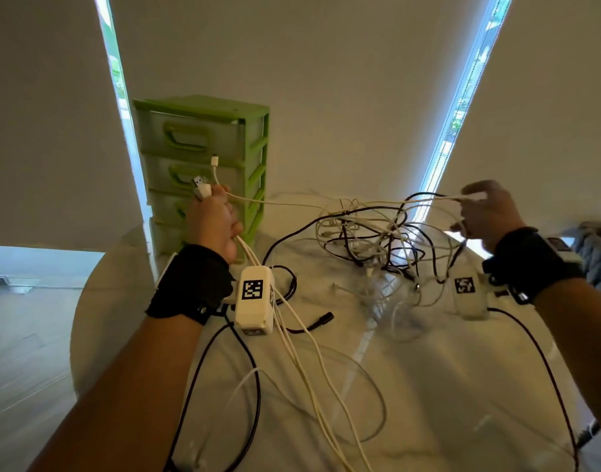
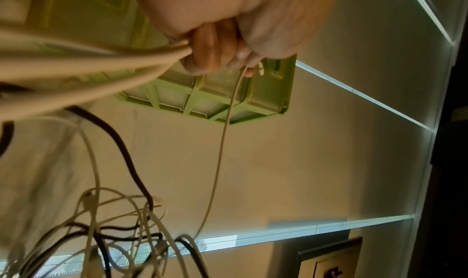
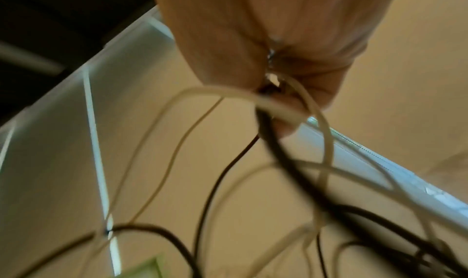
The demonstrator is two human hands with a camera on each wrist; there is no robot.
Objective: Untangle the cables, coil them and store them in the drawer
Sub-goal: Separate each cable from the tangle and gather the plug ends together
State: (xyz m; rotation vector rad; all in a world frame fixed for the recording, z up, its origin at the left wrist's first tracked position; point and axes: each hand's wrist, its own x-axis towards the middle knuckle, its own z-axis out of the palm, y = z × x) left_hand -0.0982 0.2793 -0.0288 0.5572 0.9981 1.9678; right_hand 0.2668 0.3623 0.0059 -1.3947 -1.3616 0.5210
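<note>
The left hand is fisted around several white cables, their plugs sticking out above it, in front of the green drawer unit at the table's far left edge. The right hand pinches strands (white and black) lifted from the tangle at the table's far middle

Drawer unit stands on table, left of cable tangle.
</note>
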